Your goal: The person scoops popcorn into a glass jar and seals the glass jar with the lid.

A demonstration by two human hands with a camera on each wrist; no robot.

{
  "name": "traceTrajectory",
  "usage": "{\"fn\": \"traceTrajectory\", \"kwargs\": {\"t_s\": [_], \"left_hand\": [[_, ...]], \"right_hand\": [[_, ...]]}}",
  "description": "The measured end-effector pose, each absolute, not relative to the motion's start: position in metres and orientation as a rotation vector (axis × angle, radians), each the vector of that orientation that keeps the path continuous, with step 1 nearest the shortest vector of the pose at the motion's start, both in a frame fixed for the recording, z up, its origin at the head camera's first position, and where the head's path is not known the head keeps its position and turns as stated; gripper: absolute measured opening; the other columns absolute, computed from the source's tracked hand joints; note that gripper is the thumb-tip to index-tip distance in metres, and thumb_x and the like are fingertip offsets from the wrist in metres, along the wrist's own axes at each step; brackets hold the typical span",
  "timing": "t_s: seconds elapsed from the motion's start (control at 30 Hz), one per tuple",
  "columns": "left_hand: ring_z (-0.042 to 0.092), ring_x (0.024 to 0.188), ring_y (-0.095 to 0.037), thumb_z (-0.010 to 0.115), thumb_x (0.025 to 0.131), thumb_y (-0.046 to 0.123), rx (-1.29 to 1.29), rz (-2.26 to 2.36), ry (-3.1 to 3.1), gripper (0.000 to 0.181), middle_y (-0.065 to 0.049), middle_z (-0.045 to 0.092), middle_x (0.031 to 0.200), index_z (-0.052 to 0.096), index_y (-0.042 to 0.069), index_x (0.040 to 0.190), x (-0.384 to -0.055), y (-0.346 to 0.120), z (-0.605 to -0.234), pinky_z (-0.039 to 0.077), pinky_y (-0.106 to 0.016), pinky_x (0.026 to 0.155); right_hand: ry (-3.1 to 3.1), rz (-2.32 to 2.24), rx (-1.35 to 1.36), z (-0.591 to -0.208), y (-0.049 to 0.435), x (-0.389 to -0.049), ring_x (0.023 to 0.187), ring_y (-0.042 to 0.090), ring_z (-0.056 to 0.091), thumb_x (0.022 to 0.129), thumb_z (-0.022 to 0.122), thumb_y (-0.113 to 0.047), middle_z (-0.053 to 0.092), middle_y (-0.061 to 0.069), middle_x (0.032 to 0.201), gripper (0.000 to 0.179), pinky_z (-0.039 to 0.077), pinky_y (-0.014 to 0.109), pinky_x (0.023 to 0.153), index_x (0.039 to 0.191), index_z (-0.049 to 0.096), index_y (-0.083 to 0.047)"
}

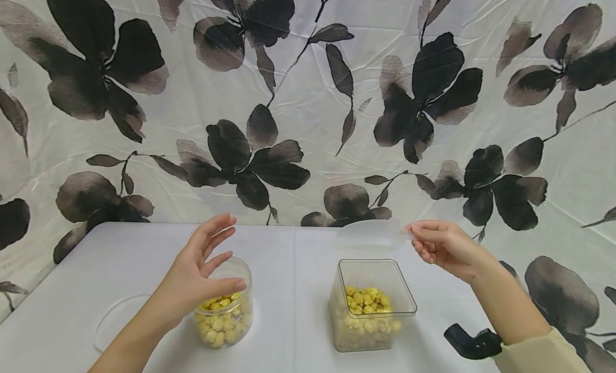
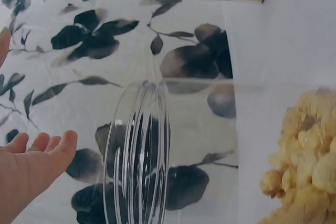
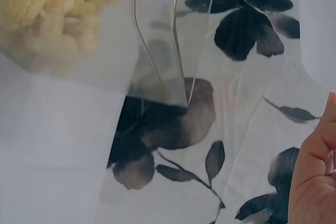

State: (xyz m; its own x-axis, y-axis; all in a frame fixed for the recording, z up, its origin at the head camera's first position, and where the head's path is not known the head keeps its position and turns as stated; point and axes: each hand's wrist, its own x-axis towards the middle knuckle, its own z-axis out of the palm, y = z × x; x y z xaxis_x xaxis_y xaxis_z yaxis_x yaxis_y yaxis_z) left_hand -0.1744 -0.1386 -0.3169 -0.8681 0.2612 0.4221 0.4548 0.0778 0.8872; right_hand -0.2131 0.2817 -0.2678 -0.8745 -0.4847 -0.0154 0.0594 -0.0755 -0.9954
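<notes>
My left hand is held beside and above a clear round jar of yellow popcorn, its fingers spread and the thumb apart, gripping nothing. In the left wrist view, the ridged rim of the jar stands a little away from the fingertips. With thumb and fingers, my right hand pinches the edge of a thin translucent lid, raised behind a square clear container. That container has no cover on it and holds more popcorn. The right wrist view shows the lid near the fingers.
A clear round lid lies on the white table at the left, partly behind my left forearm. A black band sits by my right wrist. Behind the table hangs a floral cloth.
</notes>
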Motion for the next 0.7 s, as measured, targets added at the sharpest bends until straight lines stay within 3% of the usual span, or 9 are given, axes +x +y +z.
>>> {"fn": "traceTrajectory", "kwargs": {"t_s": [0.47,0.7], "left_hand": [[0.027,0.136,-0.017,0.082,0.066,0.003,-0.919,-2.029,-2.196,0.095,0.001,0.029,0.147,0.029,0.017,0.143,-0.176,-0.094,-0.326,0.037,-0.032,0.103],[0.025,0.136,-0.018,0.084,0.067,0.010,-0.920,-2.112,-2.349,0.095,0.003,0.027,0.147,0.028,0.021,0.143,-0.186,-0.057,-0.348,0.033,-0.040,0.106]], "right_hand": [[2.251,-1.725,-0.607,-0.255,0.310,-0.211,0.059,0.007,0.054,0.097,0.046,-0.003,0.060,-0.001,0.072,0.025,0.046,0.016,0.051,0.097,0.069,-0.012],[2.662,-1.324,-0.666,-0.236,0.300,-0.199,0.053,0.016,0.049,0.096,0.050,-0.007,0.054,0.004,0.067,0.018,0.045,0.027,0.049,0.100,0.063,0.005]]}}
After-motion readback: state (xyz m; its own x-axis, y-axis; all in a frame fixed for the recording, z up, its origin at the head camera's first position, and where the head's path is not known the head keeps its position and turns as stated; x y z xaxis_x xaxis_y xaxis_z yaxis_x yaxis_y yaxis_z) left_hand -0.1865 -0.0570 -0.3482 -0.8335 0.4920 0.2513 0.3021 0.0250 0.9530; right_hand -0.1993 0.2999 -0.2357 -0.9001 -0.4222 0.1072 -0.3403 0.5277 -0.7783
